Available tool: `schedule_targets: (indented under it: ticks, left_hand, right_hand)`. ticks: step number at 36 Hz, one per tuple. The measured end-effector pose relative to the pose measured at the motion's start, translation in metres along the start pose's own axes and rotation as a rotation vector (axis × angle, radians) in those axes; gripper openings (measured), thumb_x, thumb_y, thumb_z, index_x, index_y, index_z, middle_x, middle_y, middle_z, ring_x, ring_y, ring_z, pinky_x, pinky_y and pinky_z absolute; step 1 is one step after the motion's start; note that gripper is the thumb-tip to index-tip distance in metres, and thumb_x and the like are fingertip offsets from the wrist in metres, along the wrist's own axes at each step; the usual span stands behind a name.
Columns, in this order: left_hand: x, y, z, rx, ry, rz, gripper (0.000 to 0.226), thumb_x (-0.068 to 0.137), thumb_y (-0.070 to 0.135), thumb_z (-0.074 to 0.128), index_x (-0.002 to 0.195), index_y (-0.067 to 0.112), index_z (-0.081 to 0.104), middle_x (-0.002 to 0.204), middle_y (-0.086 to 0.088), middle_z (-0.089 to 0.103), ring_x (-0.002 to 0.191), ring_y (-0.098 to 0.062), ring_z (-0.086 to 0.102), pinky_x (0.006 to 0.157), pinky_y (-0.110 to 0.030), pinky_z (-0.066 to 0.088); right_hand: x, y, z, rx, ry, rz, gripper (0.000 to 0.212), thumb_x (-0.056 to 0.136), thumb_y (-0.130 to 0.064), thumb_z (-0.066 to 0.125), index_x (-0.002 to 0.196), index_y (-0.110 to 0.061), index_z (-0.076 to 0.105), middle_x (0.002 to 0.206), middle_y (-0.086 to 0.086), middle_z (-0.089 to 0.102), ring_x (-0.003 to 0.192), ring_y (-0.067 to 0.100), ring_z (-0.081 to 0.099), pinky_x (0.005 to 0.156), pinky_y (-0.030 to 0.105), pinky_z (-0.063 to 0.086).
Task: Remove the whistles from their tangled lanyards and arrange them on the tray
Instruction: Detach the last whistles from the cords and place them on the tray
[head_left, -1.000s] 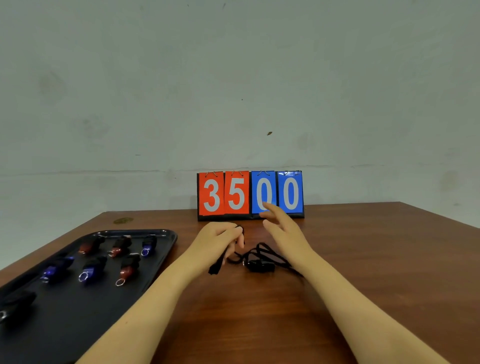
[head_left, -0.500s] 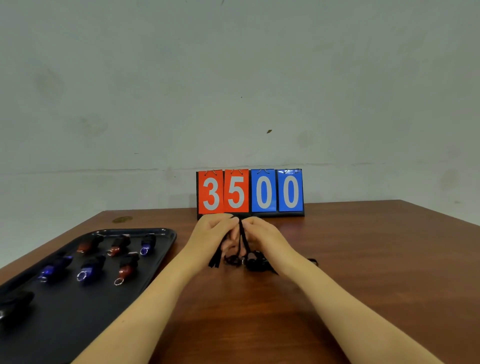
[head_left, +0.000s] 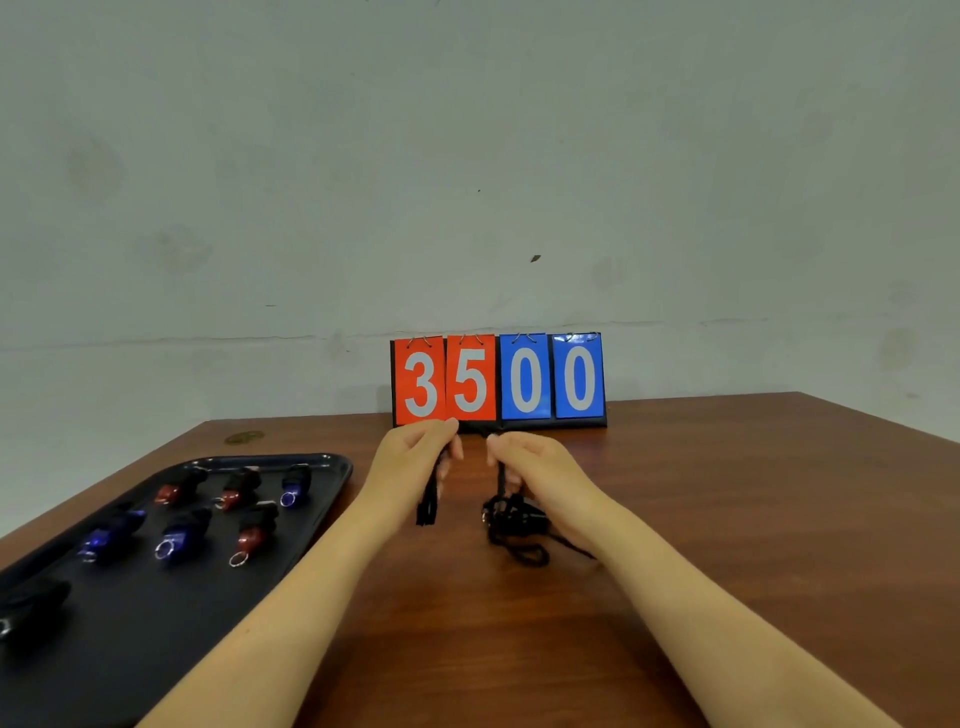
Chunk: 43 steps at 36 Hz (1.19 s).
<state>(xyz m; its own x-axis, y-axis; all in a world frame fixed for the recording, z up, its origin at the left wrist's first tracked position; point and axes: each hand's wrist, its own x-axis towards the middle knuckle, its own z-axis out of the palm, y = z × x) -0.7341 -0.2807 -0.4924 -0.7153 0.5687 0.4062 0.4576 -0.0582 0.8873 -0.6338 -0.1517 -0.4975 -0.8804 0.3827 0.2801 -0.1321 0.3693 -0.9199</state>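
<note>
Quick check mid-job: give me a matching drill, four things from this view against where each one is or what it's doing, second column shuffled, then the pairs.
Things:
1. left hand
2. right hand
3. black whistle
4. scoreboard

States or places:
A. stands at the table's far edge, showing 3500
B. pinches a lanyard strand whose ends dangle below it
C. hangs in the tangled cord, low over the table
D. holds the cord just above the tangle

Pairs: 1-B, 2-D, 3-C, 4-A
</note>
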Motion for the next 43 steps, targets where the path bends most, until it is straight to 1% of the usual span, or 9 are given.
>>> schedule_targets:
  ticks: [6,9,14,19,23,27,33,39,43]
  left_hand:
    - [0.008,0.002,-0.002,-0.322,0.192,-0.217,0.014,0.098,0.014,0.047,0.101,0.004,0.055,0.070,-0.006,0.046,0.052,-0.014,0.045,0.063,-0.030,0.046]
    - [0.008,0.002,-0.009,-0.638,0.229,-0.247,0.025,0.095,-0.002,0.038,0.115,0.005,0.052,0.083,-0.010,0.051,0.064,-0.017,0.050,0.077,-0.033,0.049]
    - [0.009,0.005,-0.011,-0.768,0.210,-0.204,0.017,0.102,0.002,0.040,0.109,0.007,0.054,0.098,-0.015,0.062,0.078,-0.019,0.062,0.081,-0.034,0.053]
    - [0.007,0.010,-0.004,-0.804,0.136,-0.133,0.020,0.102,0.008,0.040,0.118,0.007,0.052,0.106,-0.012,0.070,0.097,-0.023,0.070,0.090,-0.036,0.052]
    - [0.005,0.012,0.001,-0.782,0.090,-0.083,0.019,0.102,0.012,0.042,0.119,0.011,0.052,0.104,-0.007,0.073,0.102,-0.021,0.070,0.089,-0.033,0.052]
    - [0.004,0.011,0.004,-0.729,0.087,-0.100,0.021,0.100,0.017,0.047,0.119,0.010,0.053,0.111,-0.007,0.072,0.107,-0.019,0.068,0.085,-0.030,0.053]
    - [0.000,0.005,0.007,-0.547,0.122,-0.110,0.016,0.094,0.020,0.059,0.106,0.011,0.064,0.106,-0.004,0.073,0.100,-0.015,0.070,0.093,-0.035,0.052]
    - [0.001,-0.009,0.009,-0.101,0.275,-0.148,0.014,0.092,0.035,0.062,0.091,0.023,0.069,0.090,0.003,0.072,0.089,-0.013,0.065,0.067,-0.023,0.046]
    - [0.004,-0.013,0.009,-0.083,0.233,-0.138,0.015,0.094,0.031,0.059,0.093,0.018,0.067,0.087,0.004,0.072,0.072,-0.009,0.063,0.062,-0.020,0.048]
  right_hand:
    - [0.014,0.002,-0.022,0.273,0.484,0.129,0.031,0.100,-0.027,0.040,0.074,-0.013,0.050,0.065,0.001,0.046,0.060,0.013,0.043,0.065,0.027,0.038]
    - [0.014,0.018,-0.037,-0.007,0.642,0.079,0.036,0.102,-0.027,0.036,0.070,-0.013,0.041,0.067,0.003,0.043,0.060,0.014,0.038,0.058,0.029,0.036]
    - [0.014,0.033,-0.031,-0.821,0.600,0.066,0.037,0.096,-0.034,0.046,0.124,-0.011,0.049,0.122,0.007,0.051,0.118,0.023,0.042,0.093,0.036,0.043]
    - [0.005,0.017,-0.008,-0.672,0.376,-0.235,0.055,0.095,-0.038,0.053,0.146,-0.025,0.035,0.145,-0.005,0.037,0.137,0.010,0.028,0.111,0.031,0.028]
    - [0.000,0.017,0.017,-0.435,0.090,-0.276,0.044,0.096,-0.042,0.050,0.140,-0.037,0.042,0.139,-0.017,0.039,0.126,-0.005,0.035,0.107,0.023,0.032]
    - [0.001,0.018,0.024,-0.342,-0.078,-0.146,0.027,0.099,-0.041,0.044,0.121,-0.030,0.055,0.115,-0.010,0.058,0.102,0.005,0.058,0.092,0.025,0.048]
    - [0.000,0.015,0.024,-0.095,-0.074,-0.147,0.024,0.102,-0.024,0.039,0.085,-0.015,0.053,0.063,-0.007,0.053,0.061,0.013,0.052,0.073,0.032,0.048]
    - [0.001,0.014,0.021,-0.050,-0.007,-0.101,0.023,0.100,-0.025,0.044,0.081,-0.020,0.055,0.056,-0.012,0.045,0.052,0.005,0.040,0.056,0.024,0.038]
    - [0.004,0.013,0.017,-0.055,0.049,-0.120,0.020,0.099,-0.023,0.046,0.084,-0.018,0.058,0.052,-0.019,0.051,0.050,-0.003,0.046,0.056,0.014,0.032]
